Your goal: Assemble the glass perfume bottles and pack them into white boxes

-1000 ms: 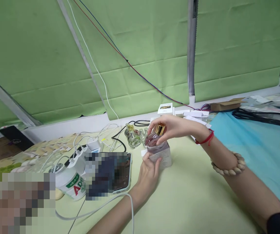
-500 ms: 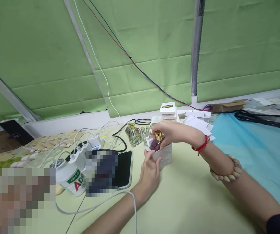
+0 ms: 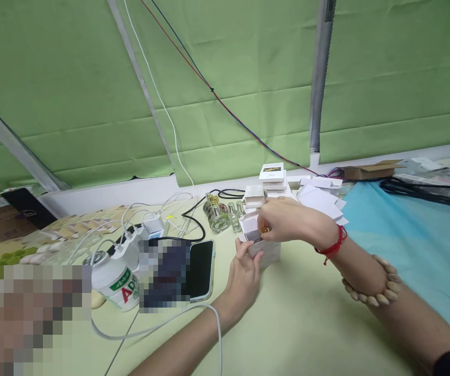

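A white carton [image 3: 270,254] stands on the table with its top flaps raised, and my left hand [image 3: 245,271] is closed on its near left side. Over the open top, my right hand [image 3: 282,219] pinches the gold cap [image 3: 264,230] of a perfume bottle. The bottle's body is down inside the carton and hidden. Just behind and to the left stand several clear glass perfume bottles [image 3: 219,220], apart from both hands. Small white boxes [image 3: 272,175] are stacked behind my right hand.
A phone [image 3: 199,270], a white bottle [image 3: 115,279] and a power strip [image 3: 133,245] with cables lie to the left. One white cable [image 3: 162,322] crosses over my left forearm. Loose white papers [image 3: 319,201] and blue sheeting [image 3: 397,245] are at the right.
My right hand has lowered the perfume bottle into the carton; its dark purple body, visible before, is now hidden. My left hand stays on the carton. The view has shifted slightly.
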The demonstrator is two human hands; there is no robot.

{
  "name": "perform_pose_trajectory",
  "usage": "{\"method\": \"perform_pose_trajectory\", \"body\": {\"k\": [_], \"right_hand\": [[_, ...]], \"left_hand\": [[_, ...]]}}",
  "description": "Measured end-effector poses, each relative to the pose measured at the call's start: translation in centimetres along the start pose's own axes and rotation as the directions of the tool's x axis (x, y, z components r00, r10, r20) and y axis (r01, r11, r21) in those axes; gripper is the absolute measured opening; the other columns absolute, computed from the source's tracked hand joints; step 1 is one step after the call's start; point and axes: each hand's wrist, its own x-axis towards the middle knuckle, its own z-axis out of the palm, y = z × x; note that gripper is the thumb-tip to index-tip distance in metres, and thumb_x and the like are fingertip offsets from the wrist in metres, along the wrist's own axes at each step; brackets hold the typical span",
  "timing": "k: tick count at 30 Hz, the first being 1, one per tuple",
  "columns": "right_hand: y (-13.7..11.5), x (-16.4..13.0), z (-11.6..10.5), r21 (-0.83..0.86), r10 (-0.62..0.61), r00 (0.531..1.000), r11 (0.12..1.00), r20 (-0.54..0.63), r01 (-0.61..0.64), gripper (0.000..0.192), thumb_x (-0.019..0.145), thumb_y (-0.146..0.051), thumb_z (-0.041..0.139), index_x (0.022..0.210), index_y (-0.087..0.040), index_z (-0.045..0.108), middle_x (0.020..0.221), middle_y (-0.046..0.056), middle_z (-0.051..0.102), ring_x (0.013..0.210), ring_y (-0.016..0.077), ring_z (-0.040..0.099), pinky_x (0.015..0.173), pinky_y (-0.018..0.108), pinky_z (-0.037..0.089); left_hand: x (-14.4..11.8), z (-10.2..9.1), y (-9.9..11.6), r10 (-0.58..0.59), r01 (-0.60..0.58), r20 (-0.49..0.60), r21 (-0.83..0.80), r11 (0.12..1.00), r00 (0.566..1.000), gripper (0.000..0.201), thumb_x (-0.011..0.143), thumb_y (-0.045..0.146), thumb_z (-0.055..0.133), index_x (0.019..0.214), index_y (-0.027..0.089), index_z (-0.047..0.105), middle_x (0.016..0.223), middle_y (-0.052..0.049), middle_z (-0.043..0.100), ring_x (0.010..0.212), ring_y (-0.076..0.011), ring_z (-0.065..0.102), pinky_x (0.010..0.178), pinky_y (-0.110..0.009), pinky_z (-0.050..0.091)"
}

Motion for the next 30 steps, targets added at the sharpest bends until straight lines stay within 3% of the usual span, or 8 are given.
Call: {"method": "perform_pose_trajectory", "body": {"k": [11, 15, 18, 25, 30], "right_hand": [[0.5, 0.3, 0.3, 0.013, -0.055, 0.998, 0.998, 0.004, 0.055, 0.014, 0.069, -0.014, 0.058, 0.071, -0.018, 0.071, 0.073, 0.003, 0.069, 0.063, 0.0133, 0.057, 0.061, 0.025, 0.032], [1.0, 0.3, 0.0, 0.054, -0.020, 0.990, 0.998, -0.136, 0.027, 0.015, 0.071, -0.016, 0.059, 0.079, -0.020, 0.071, 0.078, 0.002, 0.069, 0.068, 0.0140, 0.058, 0.056, 0.024, 0.031], [1.5, 0.1, -0.1, 0.098, 0.014, 0.968, 0.995, -0.252, 0.011, 0.016, 0.074, -0.017, 0.057, 0.083, -0.021, 0.071, 0.088, 0.002, 0.068, 0.073, 0.0138, 0.059, 0.055, 0.022, 0.032], [2.1, 0.1, 0.4, 0.038, 0.060, 0.966, 0.998, -0.252, -0.052, 0.021, 0.075, -0.014, 0.057, 0.090, -0.022, 0.070, 0.097, 0.003, 0.066, 0.079, 0.0159, 0.060, 0.058, 0.023, 0.036], [1.8, 0.1, 0.2, 0.050, 0.088, 0.974, 0.996, -0.209, -0.079, 0.019, 0.077, -0.015, 0.057, 0.088, -0.022, 0.070, 0.098, 0.003, 0.065, 0.080, 0.0167, 0.061, 0.059, 0.024, 0.038]], "left_hand": [[-0.1, 0.2, -0.3, 0.041, -0.042, -0.008, -0.038, 0.998, 0.999, 0.023, 0.089, 0.020, 0.036, 0.109, 0.022, 0.024, 0.091, -0.003, 0.042, 0.058, -0.0081, 0.044, 0.056, -0.023, 0.041], [0.0, 0.3, -0.4, -0.045, 0.050, 0.048, -0.119, 0.992, 0.998, 0.029, 0.090, 0.021, 0.035, 0.115, 0.022, 0.021, 0.103, -0.009, 0.044, 0.081, -0.0135, 0.054, 0.070, -0.030, 0.046], [0.1, 0.4, -0.4, -0.099, 0.126, 0.114, -0.258, 0.958, 0.989, 0.041, 0.091, 0.022, 0.034, 0.125, 0.022, 0.011, 0.121, -0.015, 0.039, 0.111, -0.0171, 0.047, 0.089, -0.037, 0.042], [0.4, -0.2, -0.2, -0.194, 0.259, 0.221, -0.320, 0.911, 0.956, 0.054, 0.093, 0.026, 0.032, 0.135, 0.026, -0.003, 0.142, -0.014, 0.025, 0.131, -0.0170, 0.028, 0.104, -0.040, 0.030], [0.7, -0.5, -0.1, -0.250, 0.327, 0.255, -0.329, 0.886, 0.934, 0.058, 0.092, 0.030, 0.033, 0.137, 0.029, -0.004, 0.144, -0.012, 0.025, 0.132, -0.0173, 0.028, 0.106, -0.041, 0.028]]}}
